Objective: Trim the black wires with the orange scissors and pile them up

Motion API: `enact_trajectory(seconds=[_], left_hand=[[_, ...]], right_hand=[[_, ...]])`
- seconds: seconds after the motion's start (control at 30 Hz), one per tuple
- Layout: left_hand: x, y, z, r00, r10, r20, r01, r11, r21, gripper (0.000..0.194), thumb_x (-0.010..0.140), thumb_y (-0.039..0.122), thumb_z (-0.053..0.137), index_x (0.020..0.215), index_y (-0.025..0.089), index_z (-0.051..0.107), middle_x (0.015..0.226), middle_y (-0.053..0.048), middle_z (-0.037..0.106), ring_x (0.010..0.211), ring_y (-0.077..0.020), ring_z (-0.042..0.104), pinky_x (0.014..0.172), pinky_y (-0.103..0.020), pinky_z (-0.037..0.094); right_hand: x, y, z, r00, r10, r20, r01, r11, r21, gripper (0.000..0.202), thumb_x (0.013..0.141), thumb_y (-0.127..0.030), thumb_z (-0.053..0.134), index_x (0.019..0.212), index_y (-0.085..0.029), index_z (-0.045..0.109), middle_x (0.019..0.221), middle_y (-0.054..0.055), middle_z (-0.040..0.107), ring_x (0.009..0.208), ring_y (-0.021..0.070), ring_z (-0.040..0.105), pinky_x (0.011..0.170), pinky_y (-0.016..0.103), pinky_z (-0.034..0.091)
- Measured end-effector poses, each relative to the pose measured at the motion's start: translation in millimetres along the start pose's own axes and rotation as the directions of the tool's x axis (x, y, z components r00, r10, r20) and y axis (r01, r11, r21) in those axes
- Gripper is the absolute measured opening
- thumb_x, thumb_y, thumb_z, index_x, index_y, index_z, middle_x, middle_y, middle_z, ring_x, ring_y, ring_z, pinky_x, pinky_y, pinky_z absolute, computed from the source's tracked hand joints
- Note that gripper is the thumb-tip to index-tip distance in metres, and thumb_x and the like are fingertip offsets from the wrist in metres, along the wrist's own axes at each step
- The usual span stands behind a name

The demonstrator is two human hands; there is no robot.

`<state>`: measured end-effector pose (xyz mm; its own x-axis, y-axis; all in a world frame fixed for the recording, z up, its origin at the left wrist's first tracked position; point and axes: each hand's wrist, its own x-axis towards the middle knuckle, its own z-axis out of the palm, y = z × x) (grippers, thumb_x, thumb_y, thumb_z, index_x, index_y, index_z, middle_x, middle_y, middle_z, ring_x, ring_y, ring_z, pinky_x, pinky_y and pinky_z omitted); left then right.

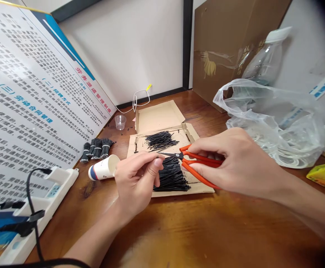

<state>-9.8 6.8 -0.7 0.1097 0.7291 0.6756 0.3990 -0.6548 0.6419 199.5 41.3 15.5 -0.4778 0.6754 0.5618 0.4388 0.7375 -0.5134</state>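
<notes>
My right hand (235, 160) is closed around the orange handles of a small pair of scissors (198, 160). The dark blades point left, with their tips close to the fingertips of my left hand (138, 178). Thumb and forefinger of that hand are pinched together; a tiny dark bit shows at their tips, too small to name. Below and behind the hands lies an opened cardboard box (159, 116) on the table. In it are a thick row of short black wires (172, 176), partly hidden by my hands, and a smaller pile of black wires (161, 140) farther back.
Left of the box are a tipped paper cup (103, 168), tied bundles of black wires (96, 148) and a clear plastic cup (120, 122). A white power strip (43, 208) with cables stands at left. At right are a plastic bag (276, 126) and a bottle (265, 59).
</notes>
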Motion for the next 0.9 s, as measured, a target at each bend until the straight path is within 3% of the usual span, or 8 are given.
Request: enact_trajectory(seconds=[0.37, 0.7, 0.9], left_hand=[[-0.4, 1.8, 0.7, 1.0, -0.024, -0.001, 0.024, 1.0, 0.001, 0.016, 0.093, 0.01, 0.063, 0.078, 0.014, 0.069, 0.052, 0.004, 0.057, 0.04, -0.0065, 0.054, 0.04, -0.018, 0.042], [0.6, -1.2, -0.6, 0.998, 0.042, 0.041, -0.043, 0.999, 0.017, 0.017, 0.093, 0.011, 0.061, 0.08, 0.016, 0.071, 0.05, 0.003, 0.057, 0.043, -0.0081, 0.053, 0.039, -0.019, 0.04], [1.1, -1.4, -1.2, 0.997, 0.06, 0.039, -0.06, 0.998, 0.001, 0.016, 0.093, 0.009, 0.061, 0.082, 0.016, 0.071, 0.053, 0.002, 0.058, 0.045, -0.0085, 0.055, 0.04, -0.019, 0.041]], right_hand=[[-1.7, -0.7, -0.7, 0.999, -0.024, 0.025, 0.024, 1.0, 0.003, 0.016, 0.08, -0.021, 0.062, 0.064, -0.018, 0.066, 0.05, -0.002, 0.056, 0.041, 0.0077, 0.039, 0.044, 0.028, 0.026], [-1.2, -1.3, -5.7, 0.996, -0.079, 0.039, 0.08, 0.995, -0.051, 0.023, 0.081, -0.02, 0.06, 0.059, -0.017, 0.064, 0.044, -0.004, 0.047, 0.039, 0.0064, 0.033, 0.043, 0.029, 0.021], [-2.2, 0.6, -4.3, 0.999, -0.041, 0.024, 0.042, 0.998, -0.045, 0.019, 0.082, -0.02, 0.059, 0.067, -0.016, 0.07, 0.049, -0.003, 0.055, 0.042, 0.0066, 0.036, 0.045, 0.028, 0.022]])
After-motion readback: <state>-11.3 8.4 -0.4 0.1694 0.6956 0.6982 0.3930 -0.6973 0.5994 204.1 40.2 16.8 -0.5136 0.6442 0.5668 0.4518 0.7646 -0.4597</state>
